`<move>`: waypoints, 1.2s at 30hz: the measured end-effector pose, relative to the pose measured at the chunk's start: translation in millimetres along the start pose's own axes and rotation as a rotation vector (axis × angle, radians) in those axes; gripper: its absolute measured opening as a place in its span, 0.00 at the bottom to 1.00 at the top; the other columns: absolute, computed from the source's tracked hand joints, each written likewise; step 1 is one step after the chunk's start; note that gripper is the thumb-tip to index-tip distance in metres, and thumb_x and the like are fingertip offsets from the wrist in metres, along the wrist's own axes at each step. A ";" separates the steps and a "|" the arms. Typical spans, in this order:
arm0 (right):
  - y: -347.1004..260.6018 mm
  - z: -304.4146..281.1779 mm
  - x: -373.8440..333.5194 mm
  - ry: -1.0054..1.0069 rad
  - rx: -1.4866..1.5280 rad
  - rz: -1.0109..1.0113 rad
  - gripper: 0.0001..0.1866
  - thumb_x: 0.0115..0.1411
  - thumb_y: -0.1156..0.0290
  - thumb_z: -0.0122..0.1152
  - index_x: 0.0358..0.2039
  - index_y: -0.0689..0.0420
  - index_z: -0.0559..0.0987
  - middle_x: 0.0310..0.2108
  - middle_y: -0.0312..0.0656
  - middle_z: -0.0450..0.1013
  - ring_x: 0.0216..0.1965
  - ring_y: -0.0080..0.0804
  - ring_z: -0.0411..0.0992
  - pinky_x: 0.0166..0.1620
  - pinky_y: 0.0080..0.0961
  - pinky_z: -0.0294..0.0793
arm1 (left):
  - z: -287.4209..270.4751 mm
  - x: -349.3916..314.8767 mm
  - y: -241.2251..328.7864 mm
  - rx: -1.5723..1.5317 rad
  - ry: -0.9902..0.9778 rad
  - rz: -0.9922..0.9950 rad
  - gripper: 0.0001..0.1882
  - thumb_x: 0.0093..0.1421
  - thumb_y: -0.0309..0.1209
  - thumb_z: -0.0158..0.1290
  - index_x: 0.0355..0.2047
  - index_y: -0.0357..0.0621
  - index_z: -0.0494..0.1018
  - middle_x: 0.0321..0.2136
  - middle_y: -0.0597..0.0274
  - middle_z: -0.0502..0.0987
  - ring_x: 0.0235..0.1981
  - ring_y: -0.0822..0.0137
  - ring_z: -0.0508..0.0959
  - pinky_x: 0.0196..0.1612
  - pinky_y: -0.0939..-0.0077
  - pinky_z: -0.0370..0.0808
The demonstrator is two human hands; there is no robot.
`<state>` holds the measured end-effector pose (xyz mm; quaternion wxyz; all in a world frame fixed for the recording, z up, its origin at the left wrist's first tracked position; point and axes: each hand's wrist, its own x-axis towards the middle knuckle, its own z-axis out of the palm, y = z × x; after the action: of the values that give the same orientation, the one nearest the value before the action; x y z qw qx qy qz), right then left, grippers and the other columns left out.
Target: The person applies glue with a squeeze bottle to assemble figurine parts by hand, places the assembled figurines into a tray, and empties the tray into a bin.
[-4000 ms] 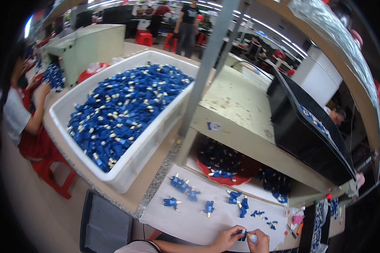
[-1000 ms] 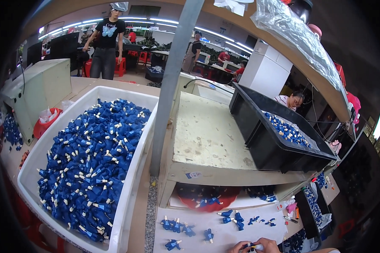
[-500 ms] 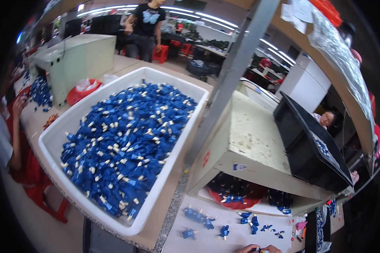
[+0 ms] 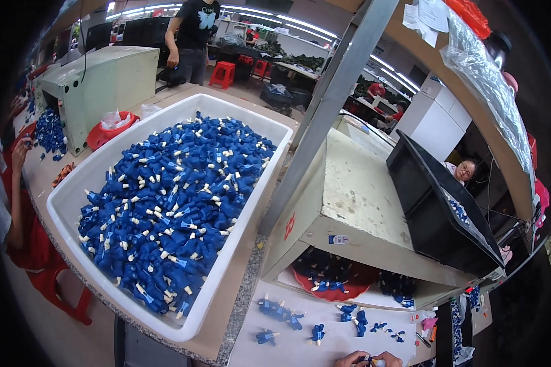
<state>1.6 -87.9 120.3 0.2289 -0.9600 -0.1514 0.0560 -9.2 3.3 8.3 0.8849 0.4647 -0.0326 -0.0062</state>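
At the lower edge, my left hand (image 4: 351, 359) and my right hand (image 4: 388, 359) are close together with fingers bent in a pinch. Between their fingertips is a small blue and cream part (image 4: 368, 361), mostly hidden by the fingers and cut off by the frame. On the white work surface (image 4: 251, 342) beyond them lie several blue figure parts with cream ends, among them one blue part (image 4: 317, 333) left of my hands and a blue cluster (image 4: 360, 321) just ahead. Smaller blue pieces (image 4: 398, 336) lie to the right.
A large white tub (image 4: 205, 306) heaped with blue and cream parts (image 4: 177, 196) stands at left. Beyond my hands, a cream metal box (image 4: 361, 202) holds a red tray (image 4: 355, 293) and carries a black crate (image 4: 438, 208). A grey post (image 4: 324, 116) rises between. Other people are nearby.
The whole view has shifted slightly, so the tub, box and post sit a little further left. My hands show a bit more and stay pinched together. The standing person's arm has moved.
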 end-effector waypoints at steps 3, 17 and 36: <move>1.3 -0.1 -1.3 0.017 0.014 -0.009 0.09 0.44 0.81 0.51 0.29 0.64 0.72 0.26 0.52 0.68 0.30 0.51 0.67 0.34 0.35 0.66 | 1.5 -0.6 1.5 0.007 0.021 0.031 0.04 0.53 0.19 0.45 0.30 0.36 0.67 0.21 0.63 0.68 0.23 0.75 0.67 0.28 0.80 0.68; 1.1 -0.4 -3.5 0.003 0.016 0.037 0.10 0.44 0.82 0.50 0.30 0.63 0.72 0.26 0.53 0.68 0.30 0.52 0.67 0.34 0.35 0.66 | 1.9 -0.2 -7.2 0.027 0.017 0.042 0.04 0.53 0.20 0.45 0.31 0.37 0.67 0.21 0.63 0.68 0.23 0.75 0.68 0.28 0.81 0.68; 1.0 0.3 -2.8 0.033 0.037 0.003 0.08 0.46 0.81 0.51 0.30 0.63 0.71 0.25 0.53 0.67 0.28 0.52 0.67 0.32 0.34 0.66 | 1.2 -1.2 -14.1 0.081 0.035 0.041 0.06 0.53 0.20 0.44 0.33 0.38 0.67 0.24 0.61 0.69 0.26 0.73 0.69 0.31 0.79 0.69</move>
<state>-0.8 -89.5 119.7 0.2488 -0.9566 -0.1451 0.0434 -10.2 -5.7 -2.6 0.8657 0.4995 -0.0268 0.0213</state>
